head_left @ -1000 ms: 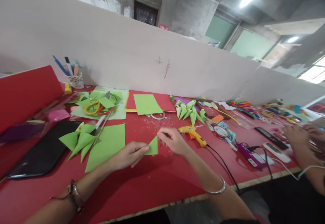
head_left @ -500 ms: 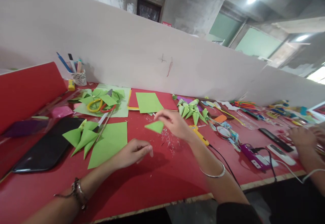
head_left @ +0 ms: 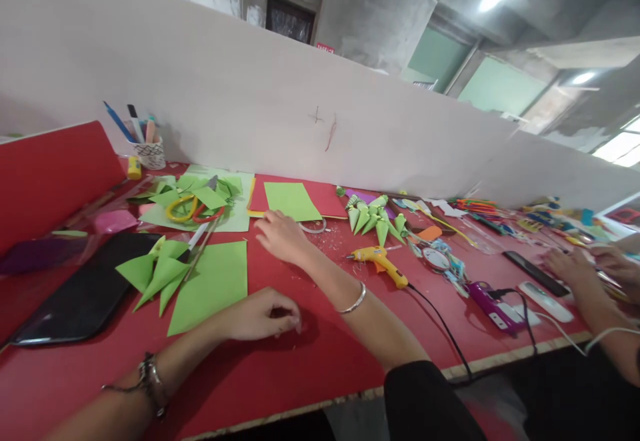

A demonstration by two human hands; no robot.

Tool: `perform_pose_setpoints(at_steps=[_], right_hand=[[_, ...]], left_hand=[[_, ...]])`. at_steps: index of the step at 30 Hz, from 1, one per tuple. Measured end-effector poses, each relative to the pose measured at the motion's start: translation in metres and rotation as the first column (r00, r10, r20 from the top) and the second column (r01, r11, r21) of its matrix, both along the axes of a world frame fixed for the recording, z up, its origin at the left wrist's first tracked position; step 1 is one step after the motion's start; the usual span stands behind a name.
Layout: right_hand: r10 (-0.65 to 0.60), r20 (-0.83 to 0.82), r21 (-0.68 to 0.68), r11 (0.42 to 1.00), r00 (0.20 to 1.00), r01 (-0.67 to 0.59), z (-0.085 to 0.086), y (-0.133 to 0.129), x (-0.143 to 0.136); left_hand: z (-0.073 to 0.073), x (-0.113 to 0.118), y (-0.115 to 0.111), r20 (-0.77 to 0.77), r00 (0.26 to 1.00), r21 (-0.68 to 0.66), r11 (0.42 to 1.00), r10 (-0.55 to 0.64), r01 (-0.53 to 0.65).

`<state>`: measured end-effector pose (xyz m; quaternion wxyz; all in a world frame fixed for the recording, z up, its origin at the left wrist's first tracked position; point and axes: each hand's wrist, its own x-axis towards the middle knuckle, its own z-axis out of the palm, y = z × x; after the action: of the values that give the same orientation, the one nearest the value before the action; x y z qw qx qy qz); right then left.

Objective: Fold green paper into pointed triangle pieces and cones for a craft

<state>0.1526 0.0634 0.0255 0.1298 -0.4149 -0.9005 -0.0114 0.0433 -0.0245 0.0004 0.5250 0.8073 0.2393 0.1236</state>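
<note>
My left hand [head_left: 265, 313] rests low over the red table, its fingers curled toward the thumb; what they hold, if anything, does not show. Beyond it, my right hand [head_left: 283, 236] is palm down by the near edge of a green square sheet [head_left: 293, 201], and its fingertips are hidden. A larger green sheet [head_left: 215, 281] lies left of both hands. On the left, folded green paper cones [head_left: 163, 269] sit together. More green cones [head_left: 375, 220] lie behind a yellow glue gun [head_left: 381, 261] on the right.
Scissors [head_left: 181, 209] lie among green scraps at the back left. A black tablet-like object [head_left: 80, 294] is at left, a pen cup [head_left: 149, 153] behind it. A purple power strip [head_left: 495, 308] with cables is at right, near another person's hands [head_left: 575, 268].
My right hand has moved left, and the small green piece it held is out of sight. The glue gun is now uncovered. My left hand has barely moved.
</note>
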Motion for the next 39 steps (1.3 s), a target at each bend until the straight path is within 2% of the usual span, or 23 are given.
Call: perform_pose_setpoints(at_steps=[2,4,8,14,19,22,25,27,29,31,33,34,37,39], right_hand=[[0.164,-0.014,-0.114,0.98,0.986,-0.165,-0.006,0.001,-0.015],[0.232,-0.031,-0.209,0.95,0.972,-0.233,-0.013,0.002,-0.027],[0.193,0.017,-0.243,0.953,0.981,-0.184,-0.019,0.006,-0.046],[0.207,0.002,-0.357,0.914,0.978,-0.193,-0.015,0.011,-0.057],[0.092,-0.084,-0.331,0.937,0.992,-0.115,-0.008,0.01,-0.039],[0.021,-0.244,-0.298,0.95,0.97,-0.096,0.004,0.007,-0.014],[-0.039,-0.401,-0.265,0.961,0.915,-0.075,0.019,0.001,0.018],[-0.118,-0.485,-0.311,0.949,0.867,-0.045,0.028,-0.004,0.039],[-0.232,-0.597,-0.403,0.915,0.768,-0.036,0.034,-0.01,0.058],[-0.314,-0.725,-0.46,0.883,0.613,-0.092,0.037,-0.017,0.073],[-0.358,-0.8,-0.488,0.855,0.482,-0.174,0.035,-0.026,0.085],[-0.375,-0.813,-0.502,0.839,0.445,-0.209,0.032,-0.03,0.089],[-0.422,-0.813,-0.542,0.802,0.401,-0.253,0.018,-0.045,0.099],[-0.443,-0.813,-0.553,0.791,0.377,-0.262,0.008,-0.054,0.104]], left_hand=[[-0.001,0.0,-0.001,0.001,1.0,-0.01,1.0,0.002,-0.002],[0.0,0.0,-0.002,0.001,1.0,-0.001,1.0,0.01,-0.01],[0.004,0.004,-0.006,-0.002,0.999,0.071,0.997,0.033,-0.032],[0.006,0.005,-0.008,0.0,1.0,0.094,0.996,0.001,-0.001],[0.001,0.004,-0.006,0.026,1.0,0.114,0.993,-0.011,0.008],[0.001,0.003,-0.005,0.035,0.999,0.093,0.995,0.024,-0.028],[0.003,0.003,-0.003,0.01,0.989,0.034,0.989,0.145,-0.145],[0.004,0.002,-0.001,-0.011,0.972,0.014,0.972,0.236,-0.236],[0.002,0.002,0.002,-0.024,0.949,0.017,0.949,0.316,-0.315],[-0.001,0.002,0.006,-0.029,0.92,0.022,0.92,0.391,-0.391],[-0.003,0.001,0.01,-0.025,0.883,0.019,0.883,0.468,-0.468],[-0.003,0.0,0.012,-0.017,0.862,0.008,0.862,0.507,-0.507],[0.0,-0.004,0.017,0.042,0.778,-0.065,0.779,0.627,-0.624],[0.003,-0.008,0.018,0.113,0.723,-0.162,0.731,0.681,-0.663]])
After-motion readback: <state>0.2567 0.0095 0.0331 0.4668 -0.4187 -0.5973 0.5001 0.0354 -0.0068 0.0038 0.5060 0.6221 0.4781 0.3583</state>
